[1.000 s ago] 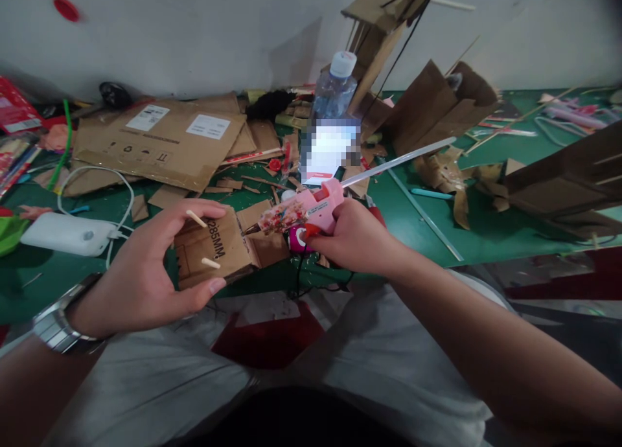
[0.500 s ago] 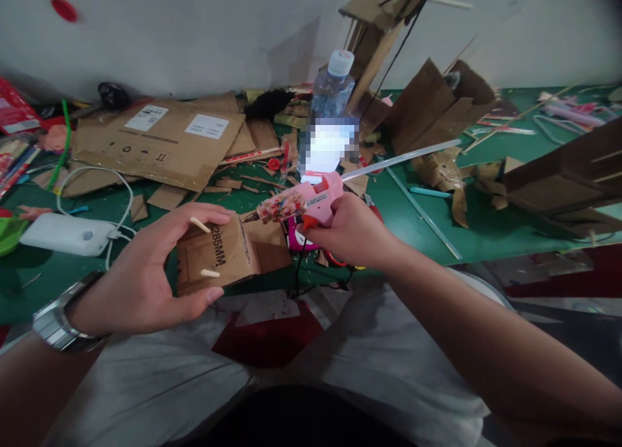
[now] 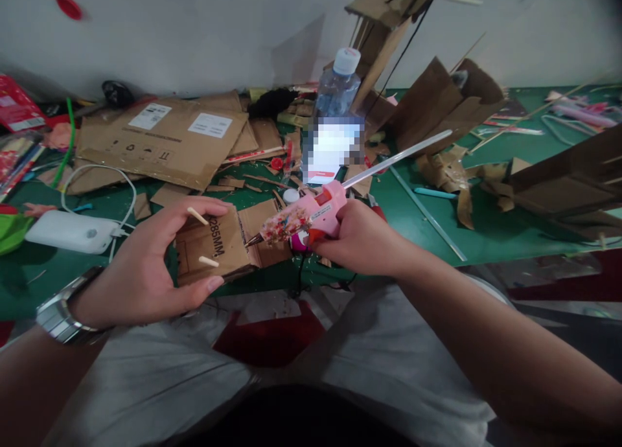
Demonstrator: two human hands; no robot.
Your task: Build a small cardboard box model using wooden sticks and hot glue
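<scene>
My left hand (image 3: 150, 265) grips a small cardboard box (image 3: 194, 245) at the table's front edge, thumb on the near side and fingers on the far side. Two short wooden sticks (image 3: 208, 262) poke up from its printed face, and a cardboard flap (image 3: 265, 215) extends to its right. In my right hand (image 3: 364, 240) is a pink hot glue gun (image 3: 296, 219), its front half crusted with colourful bits. The metal nozzle points left and down at the box's right edge, where I cannot tell if it touches. A clear glue stick (image 3: 398, 159) juts from the gun's back.
Behind the gun stand a lit phone (image 3: 333, 149) and a plastic bottle (image 3: 338, 87). A flattened carton (image 3: 160, 142) and a white power bank (image 3: 72, 232) lie on the left. Cardboard structures (image 3: 422, 107) rise on the right. Scraps litter the green table (image 3: 389, 236).
The glue gun has tilted, and its nozzle has moved down along the box's right edge, toward me. My left hand keeps its hold on the box. The whole view has shifted slightly.
</scene>
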